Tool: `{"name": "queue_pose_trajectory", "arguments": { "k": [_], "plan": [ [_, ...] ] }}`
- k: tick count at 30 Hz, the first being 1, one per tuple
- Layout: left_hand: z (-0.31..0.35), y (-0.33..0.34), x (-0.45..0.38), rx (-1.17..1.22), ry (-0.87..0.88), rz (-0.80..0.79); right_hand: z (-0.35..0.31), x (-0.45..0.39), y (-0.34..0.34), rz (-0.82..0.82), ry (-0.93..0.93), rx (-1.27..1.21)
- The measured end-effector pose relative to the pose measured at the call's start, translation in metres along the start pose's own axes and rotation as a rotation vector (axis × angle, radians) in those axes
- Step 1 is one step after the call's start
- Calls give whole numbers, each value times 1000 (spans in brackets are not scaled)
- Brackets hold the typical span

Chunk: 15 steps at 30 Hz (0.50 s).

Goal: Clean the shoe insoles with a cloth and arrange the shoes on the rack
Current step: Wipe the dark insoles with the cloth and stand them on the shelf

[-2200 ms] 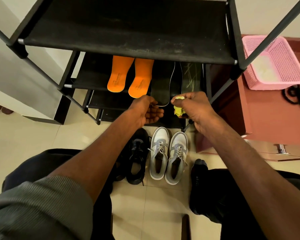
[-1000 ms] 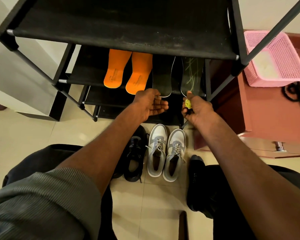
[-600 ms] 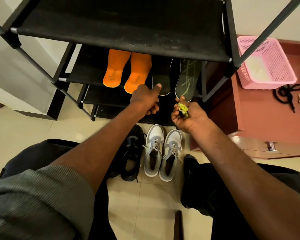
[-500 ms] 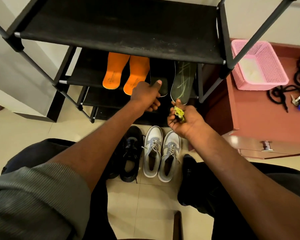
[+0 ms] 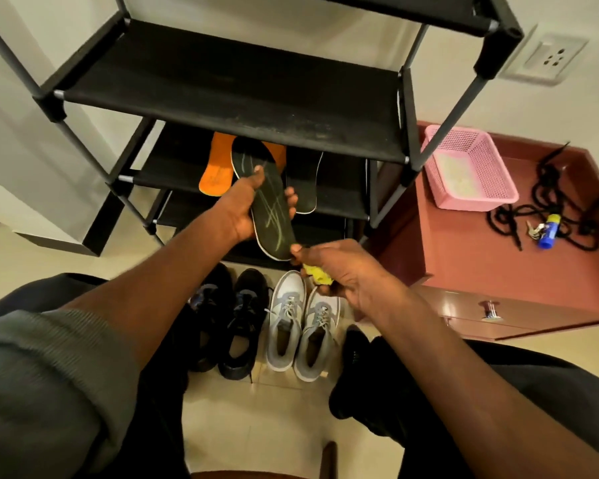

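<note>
My left hand [image 5: 246, 209] grips a black insole with green lines [image 5: 268, 202], held in the air in front of the black shoe rack [image 5: 229, 95]. My right hand [image 5: 339, 271] holds a crumpled yellow cloth [image 5: 317, 274] at the insole's heel end. A second black insole [image 5: 305, 181] and an orange insole [image 5: 218, 171] lie on the rack's middle shelf, the orange one partly hidden behind the held insole. On the floor below stand a pair of black shoes [image 5: 234, 319] and a pair of grey-and-white sneakers [image 5: 301, 326].
A reddish-brown cabinet [image 5: 498, 271] stands to the right, carrying a pink basket [image 5: 467, 167], black cords [image 5: 547, 216] and a blue-capped tube [image 5: 547, 231]. A wall socket [image 5: 550, 58] is above it. My knees flank the shoes on the tiled floor.
My left hand has taken the green-lined insole off the middle shelf and lifted it out in front. My right hand with the cloth has come to its heel end. The view tilted upward.
</note>
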<state>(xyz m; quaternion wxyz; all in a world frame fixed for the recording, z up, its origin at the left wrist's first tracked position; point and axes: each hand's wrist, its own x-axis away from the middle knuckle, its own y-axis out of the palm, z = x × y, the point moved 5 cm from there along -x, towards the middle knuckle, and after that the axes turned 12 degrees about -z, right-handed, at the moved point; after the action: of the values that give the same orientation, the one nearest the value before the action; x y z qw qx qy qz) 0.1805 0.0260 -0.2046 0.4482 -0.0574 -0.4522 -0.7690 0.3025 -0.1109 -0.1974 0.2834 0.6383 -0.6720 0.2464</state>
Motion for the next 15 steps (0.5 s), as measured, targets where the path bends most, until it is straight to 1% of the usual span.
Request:
{"name": "queue_pose_trajectory", "arguments": {
  "k": [2, 3, 6, 7, 9, 12, 15],
  "plan": [
    [2, 0, 13, -163, -56, 24, -12, -1, -17, 88, -67, -29],
    [3, 0, 20, -248, -87, 38, -19, -3, -22, 97, -94, -84],
    [-6, 2, 46, -386, -170, 46, -40, -13, -30, 20, -158, -299],
    [-11, 4, 53, -405, -192, 26, -45, -17, -32, 8, -176, -337],
    [-21, 7, 62, -410, -203, -37, -53, -23, -36, 17, -230, -339],
    [-31, 13, 62, -333, -202, -114, -56, -33, -37, 57, -301, -308],
    [-38, 20, 49, -297, -200, -159, -54, -40, -40, 107, -330, -297]
  ]
}}
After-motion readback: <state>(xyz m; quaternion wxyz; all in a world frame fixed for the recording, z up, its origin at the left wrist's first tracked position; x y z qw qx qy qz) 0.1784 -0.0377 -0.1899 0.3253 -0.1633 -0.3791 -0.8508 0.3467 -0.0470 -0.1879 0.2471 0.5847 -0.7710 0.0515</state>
